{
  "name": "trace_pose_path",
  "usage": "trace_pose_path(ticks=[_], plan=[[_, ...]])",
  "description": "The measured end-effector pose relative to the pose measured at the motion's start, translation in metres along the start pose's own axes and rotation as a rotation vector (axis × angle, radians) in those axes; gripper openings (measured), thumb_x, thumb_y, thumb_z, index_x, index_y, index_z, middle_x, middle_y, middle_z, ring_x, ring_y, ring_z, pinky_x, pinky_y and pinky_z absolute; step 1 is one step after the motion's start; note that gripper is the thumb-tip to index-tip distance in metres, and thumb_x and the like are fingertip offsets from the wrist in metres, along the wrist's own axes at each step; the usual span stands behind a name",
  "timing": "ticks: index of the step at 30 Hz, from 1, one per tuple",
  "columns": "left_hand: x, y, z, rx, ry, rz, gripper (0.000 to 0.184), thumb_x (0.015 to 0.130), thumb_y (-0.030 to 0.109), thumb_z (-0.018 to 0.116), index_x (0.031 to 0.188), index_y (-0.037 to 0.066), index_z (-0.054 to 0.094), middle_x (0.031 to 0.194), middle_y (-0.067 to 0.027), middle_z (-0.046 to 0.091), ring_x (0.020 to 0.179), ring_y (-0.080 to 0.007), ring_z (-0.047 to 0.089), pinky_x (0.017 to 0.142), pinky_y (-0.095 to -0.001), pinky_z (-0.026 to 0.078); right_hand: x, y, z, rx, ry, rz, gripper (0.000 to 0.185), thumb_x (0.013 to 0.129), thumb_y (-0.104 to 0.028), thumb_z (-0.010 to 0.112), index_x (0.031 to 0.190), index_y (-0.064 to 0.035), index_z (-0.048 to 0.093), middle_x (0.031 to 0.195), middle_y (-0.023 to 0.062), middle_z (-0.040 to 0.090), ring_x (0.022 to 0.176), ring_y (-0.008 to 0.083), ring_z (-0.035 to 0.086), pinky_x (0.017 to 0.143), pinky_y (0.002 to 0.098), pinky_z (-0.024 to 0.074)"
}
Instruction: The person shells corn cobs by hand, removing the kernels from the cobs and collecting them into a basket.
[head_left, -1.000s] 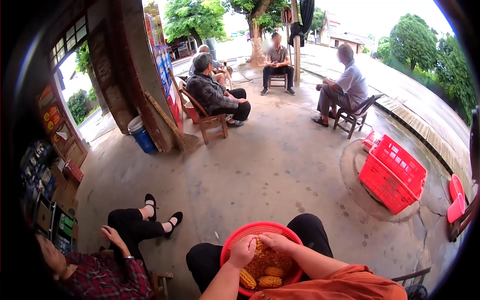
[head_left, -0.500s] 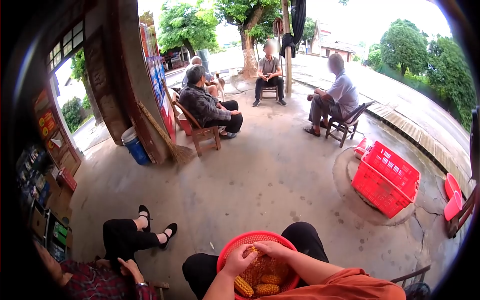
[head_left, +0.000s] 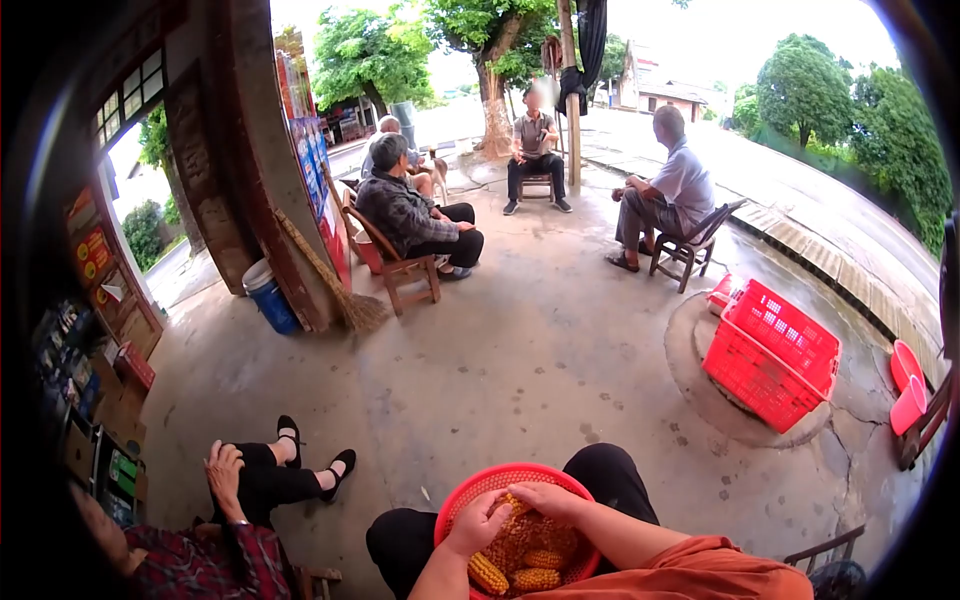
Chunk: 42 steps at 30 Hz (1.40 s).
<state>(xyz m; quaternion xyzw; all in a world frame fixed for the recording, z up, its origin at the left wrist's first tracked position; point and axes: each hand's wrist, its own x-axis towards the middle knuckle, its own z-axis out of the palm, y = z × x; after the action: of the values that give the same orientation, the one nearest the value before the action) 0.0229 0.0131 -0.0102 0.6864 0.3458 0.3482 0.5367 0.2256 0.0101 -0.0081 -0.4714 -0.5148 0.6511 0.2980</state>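
Note:
A red plastic basket (head_left: 449,508) rests on my lap between my knees, with corn cobs and loose yellow kernels inside. My left hand (head_left: 480,522) and my right hand (head_left: 545,500) meet over its far part, closed around a corn cob (head_left: 515,507) whose top shows between them. Below my hands, one cob (head_left: 488,574) lies at the basket's left side, and two more (head_left: 536,578) lie near its front.
A person in a plaid shirt (head_left: 215,565) sits at my left, a hand on the knee. Several seated people are farther off, one in a grey shirt (head_left: 537,135). A red crate (head_left: 770,360) stands right; a broom (head_left: 330,275) and blue bucket (head_left: 270,298) stand left.
The view has shifted since the first frame. The left neighbour's hand has moved onto the knee, and the far seated person's hands have come apart. My hands stay together over the basket.

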Motion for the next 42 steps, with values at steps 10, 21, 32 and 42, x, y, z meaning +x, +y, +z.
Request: trace_pose_path(ticks=[10, 21, 32, 42], plan=[[0.001, 0.002, 0.0, 0.242, 0.071, 0.133, 0.028, 0.094, 0.015, 0.056, 0.118, 0.0, 0.06, 0.107, -0.0172, 0.067, 0.098, -0.0269, 0.065, 0.085, -0.0335, 0.051, -0.003, -0.007, 0.0, -0.084, 0.001, 0.078, 0.042, 0.102, -0.042, 0.047, 0.117, -0.0052, 0.06, 0.101, 0.0032, 0.06, 0.088, 0.012, 0.055, 0.078, 0.0273, 0.0459], [0.007, 0.007, 0.001, 0.398, 0.247, 0.133, 0.024, 0.093, 0.024, 0.056, 0.108, 0.007, 0.064, 0.09, -0.0155, 0.067, 0.083, -0.0316, 0.066, 0.074, -0.0387, 0.053, 0.0, -0.002, 0.004, -0.264, 0.084, 0.017, 0.042, 0.1, -0.046, 0.05, 0.112, -0.007, 0.061, 0.088, 0.0022, 0.059, 0.076, 0.0111, 0.054, 0.065, 0.0271, 0.0457], [0.008, 0.01, -0.009, -0.104, 0.218, -0.06, 0.017, 0.095, 0.018, 0.059, 0.097, 0.002, 0.064, 0.083, -0.0078, 0.066, 0.077, -0.0148, 0.063, 0.07, -0.0291, 0.05, -0.005, -0.01, 0.005, 0.104, 0.063, 0.058, 0.036, 0.102, -0.041, 0.047, 0.115, -0.0091, 0.057, 0.082, -0.0003, 0.053, 0.062, 0.0088, 0.049, 0.056, 0.0238, 0.0435], [0.01, -0.001, -0.009, 0.099, 0.262, -0.102, 0.013, 0.093, 0.014, 0.059, 0.096, 0.002, 0.063, 0.079, -0.0097, 0.063, 0.07, -0.0178, 0.059, 0.067, -0.0309, 0.048, -0.007, -0.015, 0.009, 0.018, 0.019, 0.079, 0.038, 0.102, -0.041, 0.048, 0.123, -0.0102, 0.055, 0.099, -0.0009, 0.055, 0.085, 0.009, 0.053, 0.067, 0.026, 0.05]])
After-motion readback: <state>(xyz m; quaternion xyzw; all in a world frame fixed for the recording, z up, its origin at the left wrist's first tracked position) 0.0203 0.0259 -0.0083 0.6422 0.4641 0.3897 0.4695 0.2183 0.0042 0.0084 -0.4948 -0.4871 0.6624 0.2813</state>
